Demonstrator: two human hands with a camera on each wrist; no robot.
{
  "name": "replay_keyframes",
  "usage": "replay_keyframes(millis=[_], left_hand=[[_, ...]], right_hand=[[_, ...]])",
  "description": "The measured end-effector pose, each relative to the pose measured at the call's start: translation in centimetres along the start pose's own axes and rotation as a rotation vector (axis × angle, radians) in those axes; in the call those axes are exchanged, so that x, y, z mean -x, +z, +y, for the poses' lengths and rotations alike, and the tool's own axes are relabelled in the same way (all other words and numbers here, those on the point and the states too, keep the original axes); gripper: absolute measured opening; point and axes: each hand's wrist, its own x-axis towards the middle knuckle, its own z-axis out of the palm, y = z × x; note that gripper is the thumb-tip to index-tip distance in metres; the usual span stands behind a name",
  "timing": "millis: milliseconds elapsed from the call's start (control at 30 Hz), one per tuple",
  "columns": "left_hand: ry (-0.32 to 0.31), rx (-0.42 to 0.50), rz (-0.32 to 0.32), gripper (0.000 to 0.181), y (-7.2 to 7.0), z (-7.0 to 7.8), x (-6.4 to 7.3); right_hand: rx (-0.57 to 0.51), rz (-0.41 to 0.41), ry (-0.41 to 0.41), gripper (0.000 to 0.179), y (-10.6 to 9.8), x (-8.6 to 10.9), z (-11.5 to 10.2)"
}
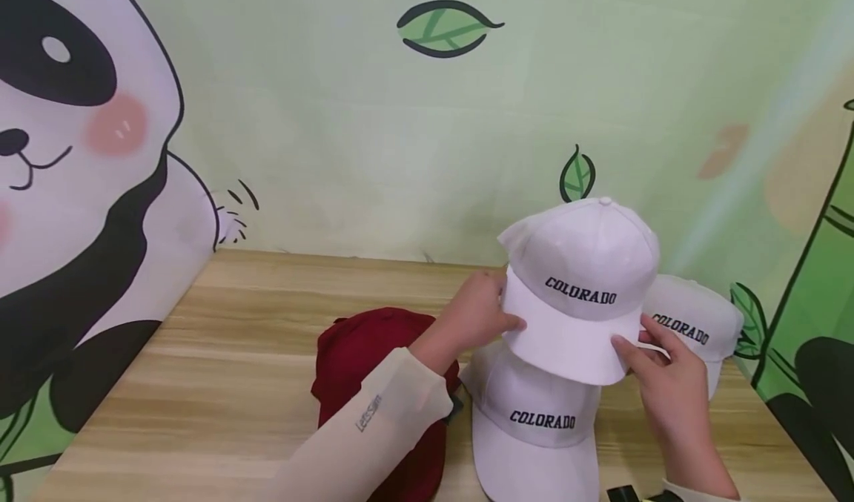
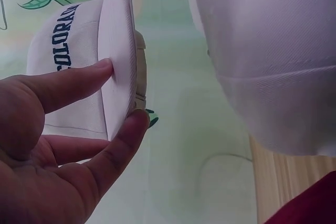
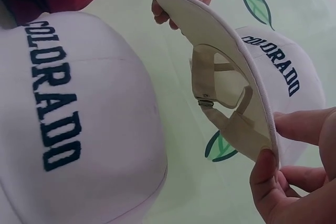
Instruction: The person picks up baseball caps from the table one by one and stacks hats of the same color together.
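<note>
A white baseball cap [image 1: 580,257] with dark COLORADO lettering is held up, brim toward me. My left hand [image 1: 477,313] pinches one side of its brim, thumb on top and fingers beneath. On the other side, my right hand [image 1: 674,383] pinches the brim the same way. The right wrist view shows the underside of the held cap [image 3: 220,82], with its strap and buckle. Below it in the head view sits a second white COLORADO cap [image 1: 540,413], partly covered by the raised one.
Another white COLORADO cap [image 1: 700,316] stands behind my right hand. A dark red cap [image 1: 373,346] lies under my left forearm on the wooden table [image 1: 200,383]. A black object [image 1: 623,493] shows at the bottom edge. A panda-printed backdrop [image 1: 320,116] rises behind.
</note>
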Motion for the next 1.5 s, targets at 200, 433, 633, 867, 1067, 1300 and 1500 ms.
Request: replay_keyframes(millis=[200, 433, 633, 867, 1067, 1300, 1500], left_hand=[[-0.021, 0.001, 0.002, 0.047, 0.4, -0.3, 1.4], [-0.032, -0.023, 0.004, 0.051, 0.7, -0.7, 3.1], [-0.036, 0.035, 0.001, 0.055, 1.2, -1.3, 4.6], [-0.050, 0.083, -0.006, 0.051, 1.7, -2.1, 6.2], [-0.051, 0.047, 0.010, 0.051, 2.6, -2.6, 7.1], [-0.037, -0.008, 0.026, 0.055, 3.8, -3.2, 7.9], [-0.055, -0.028, 0.019, 0.060, 4.7, -3.7, 8.5]], right_hand=[[0.014, -0.011, 0.006, 0.065, -0.3, 0.8, 0.5], [0.046, -0.007, 0.033, 0.064, -0.5, 1.8, 0.9], [0.054, -0.031, 0.031, 0.063, -0.7, 2.7, 1.5], [0.136, -0.093, 0.064, 0.068, -0.9, 3.7, 2.2], [0.126, -0.169, 0.098, 0.072, -1.3, 4.1, 3.0], [0.180, -0.213, 0.146, 0.075, -1.4, 4.2, 4.1], [0.188, -0.232, 0.138, 0.075, -1.4, 4.5, 4.9]])
